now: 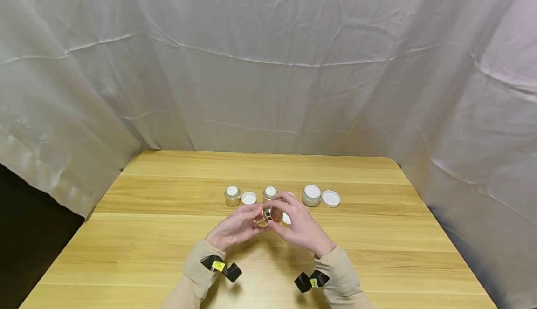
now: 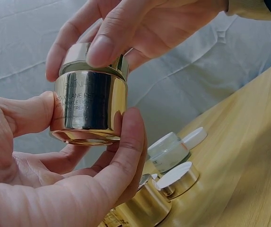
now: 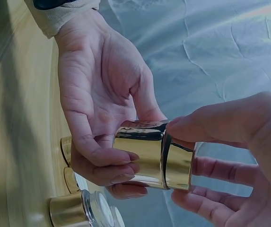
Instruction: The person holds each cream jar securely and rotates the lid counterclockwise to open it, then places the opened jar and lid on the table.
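Observation:
My left hand (image 1: 237, 227) holds a shiny gold cosmetic jar (image 2: 89, 106) by its body, thumb on one side and fingers round the other. Printed lettering shows on its front in the left wrist view. With thumb and fingers my right hand (image 1: 301, 225) grips the gold lid (image 3: 179, 163) at the jar's top. The lid sits slightly tilted on the jar in the left wrist view, a narrow gap showing beneath its edge. Both hands hold the jar up over the table, jar and lid partly covered by fingers in the head view.
On the wooden table (image 1: 168, 234), beyond the hands, stand a small gold jar (image 1: 232, 197), an upturned white-lined lid (image 1: 249, 198), another jar (image 1: 270, 191), a frosted jar (image 1: 311, 196) and its white lid (image 1: 330, 199). Another white-lined lid (image 1: 286, 219) is partly hidden behind the right hand.

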Tool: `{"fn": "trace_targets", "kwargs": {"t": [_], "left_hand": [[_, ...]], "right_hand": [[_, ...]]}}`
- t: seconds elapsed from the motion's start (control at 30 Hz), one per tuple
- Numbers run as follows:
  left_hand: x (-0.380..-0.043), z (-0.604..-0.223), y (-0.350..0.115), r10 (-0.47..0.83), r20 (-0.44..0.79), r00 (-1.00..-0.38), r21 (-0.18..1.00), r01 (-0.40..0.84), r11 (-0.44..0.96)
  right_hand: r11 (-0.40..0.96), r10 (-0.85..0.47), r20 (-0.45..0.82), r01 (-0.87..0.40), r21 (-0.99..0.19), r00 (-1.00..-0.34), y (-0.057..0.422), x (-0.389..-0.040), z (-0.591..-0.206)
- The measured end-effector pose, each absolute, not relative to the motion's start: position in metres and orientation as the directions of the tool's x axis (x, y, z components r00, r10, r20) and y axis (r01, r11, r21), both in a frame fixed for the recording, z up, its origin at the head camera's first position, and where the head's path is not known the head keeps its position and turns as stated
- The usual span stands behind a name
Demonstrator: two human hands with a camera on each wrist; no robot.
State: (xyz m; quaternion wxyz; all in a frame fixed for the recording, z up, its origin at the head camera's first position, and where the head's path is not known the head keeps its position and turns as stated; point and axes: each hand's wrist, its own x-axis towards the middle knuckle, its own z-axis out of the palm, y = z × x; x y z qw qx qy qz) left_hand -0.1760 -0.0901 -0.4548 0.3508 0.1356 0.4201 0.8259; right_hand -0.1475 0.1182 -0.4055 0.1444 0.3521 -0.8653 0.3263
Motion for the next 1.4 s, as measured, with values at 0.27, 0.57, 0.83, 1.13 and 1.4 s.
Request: {"fn": "trace_targets", "kwargs": {"t": [0.27,0.57,0.83,1.13,1.4], "left_hand": [[-0.1768,-0.4558,-0.0901,0.695,-0.049,-0.717,0.794,-0.45,-0.409],[-0.1769,-0.4571,-0.0908,0.721,0.005,-0.693,0.769,-0.458,-0.445],[-0.1767,-0.4554,-0.0918,0.712,-0.021,-0.702,0.778,-0.458,-0.43],[-0.176,-0.4525,-0.0916,0.684,-0.079,-0.725,0.766,-0.483,-0.424],[-0.1763,-0.4525,-0.0934,0.693,-0.048,-0.719,0.756,-0.48,-0.445]], "right_hand": [[0.508,-0.555,0.461,-0.721,-0.47,-0.692,0.1211,-0.1481,-0.4048],[0.478,-0.575,0.452,-0.729,-0.491,-0.682,0.1219,-0.1477,-0.4025],[0.438,-0.583,0.458,-0.734,-0.518,-0.671,0.1221,-0.148,-0.4023],[0.385,-0.56,0.511,-0.751,-0.536,-0.652,0.123,-0.1505,-0.4041],[0.347,-0.524,0.558,-0.759,-0.551,-0.644,0.1222,-0.1531,-0.4074]]}}
